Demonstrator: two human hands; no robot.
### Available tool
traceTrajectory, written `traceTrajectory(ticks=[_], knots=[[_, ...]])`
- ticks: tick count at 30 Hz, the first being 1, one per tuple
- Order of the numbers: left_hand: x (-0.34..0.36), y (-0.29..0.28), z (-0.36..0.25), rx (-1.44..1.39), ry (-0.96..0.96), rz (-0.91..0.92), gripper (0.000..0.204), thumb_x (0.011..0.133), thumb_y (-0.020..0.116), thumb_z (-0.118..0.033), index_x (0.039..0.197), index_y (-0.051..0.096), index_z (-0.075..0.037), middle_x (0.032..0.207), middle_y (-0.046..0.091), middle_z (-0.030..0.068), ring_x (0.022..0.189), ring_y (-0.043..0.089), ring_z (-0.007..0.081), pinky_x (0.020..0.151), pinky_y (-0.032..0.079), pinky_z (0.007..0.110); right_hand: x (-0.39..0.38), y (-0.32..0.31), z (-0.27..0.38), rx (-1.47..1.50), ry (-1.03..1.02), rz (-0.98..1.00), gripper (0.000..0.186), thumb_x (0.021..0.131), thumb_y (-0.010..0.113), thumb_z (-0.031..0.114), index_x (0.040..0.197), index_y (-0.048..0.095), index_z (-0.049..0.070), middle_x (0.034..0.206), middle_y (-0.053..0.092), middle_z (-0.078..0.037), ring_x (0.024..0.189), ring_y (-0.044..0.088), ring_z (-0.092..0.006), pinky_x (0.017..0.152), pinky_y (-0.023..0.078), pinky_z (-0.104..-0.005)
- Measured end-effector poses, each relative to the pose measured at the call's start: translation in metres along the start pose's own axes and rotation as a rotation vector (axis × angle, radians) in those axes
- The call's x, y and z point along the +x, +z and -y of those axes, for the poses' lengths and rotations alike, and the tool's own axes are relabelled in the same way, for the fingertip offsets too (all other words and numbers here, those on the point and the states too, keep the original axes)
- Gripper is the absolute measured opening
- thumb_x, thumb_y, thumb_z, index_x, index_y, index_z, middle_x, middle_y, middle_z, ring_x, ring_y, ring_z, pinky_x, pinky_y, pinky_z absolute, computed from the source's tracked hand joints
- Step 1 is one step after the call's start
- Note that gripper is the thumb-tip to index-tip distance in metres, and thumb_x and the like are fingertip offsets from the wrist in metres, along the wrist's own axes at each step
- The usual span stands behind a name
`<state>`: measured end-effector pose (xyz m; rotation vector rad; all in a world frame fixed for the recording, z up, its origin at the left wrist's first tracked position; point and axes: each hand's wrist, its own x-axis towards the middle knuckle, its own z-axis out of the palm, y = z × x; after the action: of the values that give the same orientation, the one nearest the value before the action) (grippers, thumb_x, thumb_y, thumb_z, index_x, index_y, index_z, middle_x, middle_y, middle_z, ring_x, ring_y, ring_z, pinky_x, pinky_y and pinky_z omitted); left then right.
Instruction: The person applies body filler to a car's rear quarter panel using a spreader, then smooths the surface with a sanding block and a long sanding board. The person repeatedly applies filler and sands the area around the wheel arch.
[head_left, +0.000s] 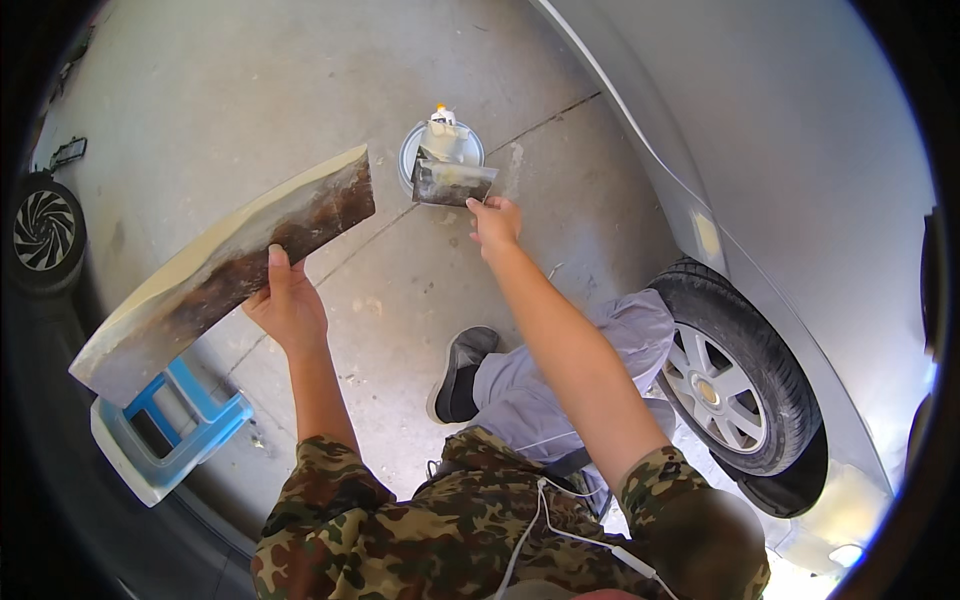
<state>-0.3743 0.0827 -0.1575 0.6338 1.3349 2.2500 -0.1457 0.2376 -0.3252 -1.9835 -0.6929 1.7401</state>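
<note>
My left hand [288, 300] grips the near edge of a long board [220, 270], cream at the rim and smeared brown over its face, held out over the floor to my left. My right hand [495, 222] reaches forward and pinches a flat rectangular spreader [452, 183] coated with pale filler. The spreader hangs just in front of a round open tin [415, 150] that stands on the concrete, with a small tube [441, 118] resting on it. My camouflage sleeves and grey trouser leg show below.
A silver car [800, 180] fills the right side, its front wheel [735, 385] close to my knee. A blue and white plastic stool [165, 425] lies under the board at lower left. Another wheel [45, 232] sits at the far left edge. Concrete floor runs between.
</note>
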Motion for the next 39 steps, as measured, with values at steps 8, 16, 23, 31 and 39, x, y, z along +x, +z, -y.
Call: traceTrajectory(ticks=[8, 16, 23, 31, 39], knots=[[0.007, 0.015, 0.026, 0.010, -0.064, 0.027, 0.031, 0.109, 0.068, -0.004, 0.139, 0.067, 0.003, 0.140, 0.071, 0.0150, 0.128, 0.071, 0.0266, 0.115, 0.059, 0.050, -0.029, -0.001, 0.003, 0.308, -0.128, 0.098, 0.020, 0.106, 0.073, 0.013, 0.121, 0.062, 0.006, 0.110, 0.075, -0.005, 0.091, 0.074, -0.0149, 0.074, 0.058, -0.0324], [0.003, 0.023, 0.011, -0.122, -0.113, 0.098, 0.028, 0.110, 0.068, -0.006, 0.135, 0.068, 0.004, 0.136, 0.073, 0.0158, 0.121, 0.074, 0.0272, 0.108, 0.063, 0.051, -0.045, -0.025, 0.021, 0.453, -0.304, 0.095, 0.009, 0.110, 0.068, 0.013, 0.118, 0.065, 0.010, 0.110, 0.075, -0.003, 0.096, 0.071, -0.0138, 0.081, 0.059, -0.0345], [-0.046, 0.054, -0.021, -0.458, -0.344, 0.475, 0.039, 0.109, 0.070, -0.011, 0.147, 0.063, -0.006, 0.142, 0.072, 0.0097, 0.129, 0.071, 0.0286, 0.109, 0.059, 0.051, -0.147, -0.146, 0.060, 0.650, -0.370, 0.428, 0.020, 0.117, 0.057, 0.026, 0.118, 0.065, 0.008, 0.099, 0.067, 0.002, 0.085, 0.064, -0.0108, 0.077, 0.057, -0.0290], [-0.197, 0.125, -0.036, -0.617, -0.840, 0.957, 0.046, 0.101, 0.078, -0.011, 0.144, 0.062, -0.006, 0.135, 0.074, 0.0084, 0.127, 0.072, 0.0266, 0.112, 0.057, 0.049, -0.258, -0.244, 0.089, 0.572, -0.393, 0.919, 0.035, 0.114, 0.062, 0.033, 0.127, 0.068, 0.000, 0.093, 0.063, 0.002, 0.074, 0.059, -0.0059, 0.061, 0.051, -0.0216], [-0.268, 0.154, -0.065, -0.624, -0.964, 1.137, 0.051, 0.106, 0.072, -0.012, 0.153, 0.054, -0.003, 0.147, 0.066, 0.0150, 0.137, 0.066, 0.0309, 0.114, 0.056, 0.054, -0.309, -0.303, 0.035, 0.365, -0.604, 0.918, 0.031, 0.110, 0.073, 0.029, 0.115, 0.078, -0.001, 0.101, 0.078, -0.003, 0.091, 0.071, -0.0081, 0.078, 0.060, -0.0276]])
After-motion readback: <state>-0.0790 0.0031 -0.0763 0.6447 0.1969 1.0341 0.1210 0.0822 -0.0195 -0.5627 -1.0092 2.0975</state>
